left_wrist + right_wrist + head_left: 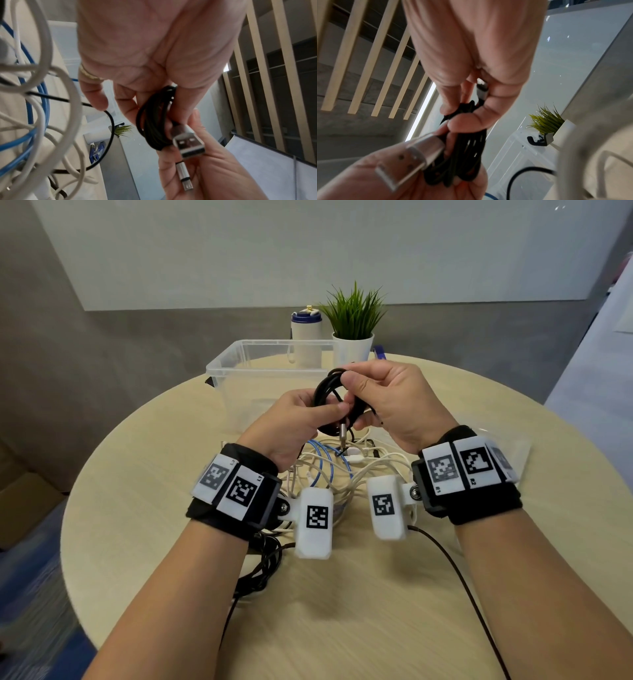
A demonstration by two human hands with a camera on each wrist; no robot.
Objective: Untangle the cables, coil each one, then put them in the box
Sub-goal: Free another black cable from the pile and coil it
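Both hands raised above the middle of the round table (445, 594), meeting over the cable heap. Left hand (294, 422) curled round one side of a coiled black cable (325, 392), thumb pressed on the loops. Right hand (390, 402) pinching the same coil from the other side, fingers bent and clamped on the strands. Seen from the left wrist: silver USB plug (188, 146) sticking out of the bundle toward the camera, a smaller silver plug (185, 177) lying across the right palm below it. Seen from the right wrist: black loops gathered tight between both sets of fingers (467, 121).

Under the wrists, on the table's centre, a tangle of white cables (376, 470) mixed with a blue cable (322, 467), not sorted. More black cable (263, 570) heaped by the left forearm toward the near left edge.

Clear plastic box (219, 364) open at the far edge just beyond the hands, contents hard to make out. Behind it, at the far edge, a white bottle with blue lid (306, 333) beside a potted green plant (352, 320)
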